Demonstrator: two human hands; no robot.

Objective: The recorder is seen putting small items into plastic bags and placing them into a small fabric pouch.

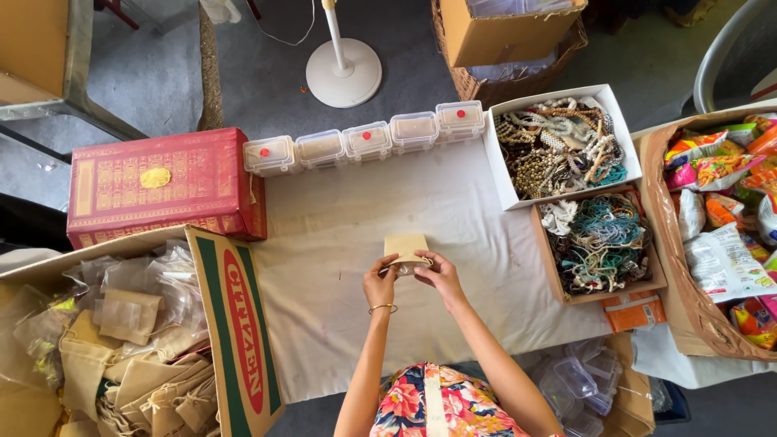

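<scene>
Both hands meet at the centre of the cloth-covered counter (340, 243); the left hand (380, 285) and right hand (438, 275) have their fingers closed on the lower edge of a small beige pouch (405, 247); it looks light and soft, best held by its edges; at ten o'clock a red patterned box (162, 188) bears a yellow oval label; at twelve, clear lidded tubs (366, 140) carry red dots.

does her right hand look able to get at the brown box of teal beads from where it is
Probably yes. The right hand is beside the brown box of teal beads, with only bare white cloth between them and the box open on top. But it and the left hand are both holding a small tan pouch.
</scene>
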